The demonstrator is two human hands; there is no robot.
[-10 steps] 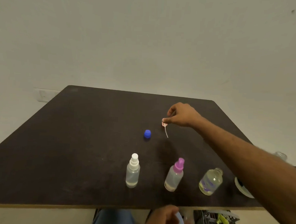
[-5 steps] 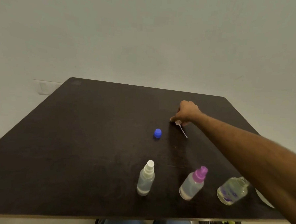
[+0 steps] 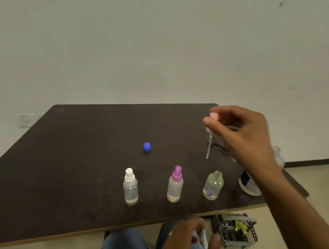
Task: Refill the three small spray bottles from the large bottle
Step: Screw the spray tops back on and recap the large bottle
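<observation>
Dark and matte, the bench [image 3: 62, 166] fills the lower frame under a plain pale wall. Nearest, at the bottom centre, the left hand [image 3: 188, 238] curls round a white object below the bench edge, perhaps the large bottle, though too little shows to be sure. Along the front edge stand three small bottles: the white-topped bottle [image 3: 130, 187] and the pink-topped bottle [image 3: 175, 185], each with only a shallow layer of liquid, and the open clear bottle [image 3: 213, 185], uncapped with a little at its bottom. All look light and easily tipped, best steadied round the body. Further back lies a blue cap [image 3: 147, 147]. At right, the right hand [image 3: 241, 136] pinches a pink spray head [image 3: 211, 123] by its top, its thin, bendable tube hanging above the bench.
</observation>
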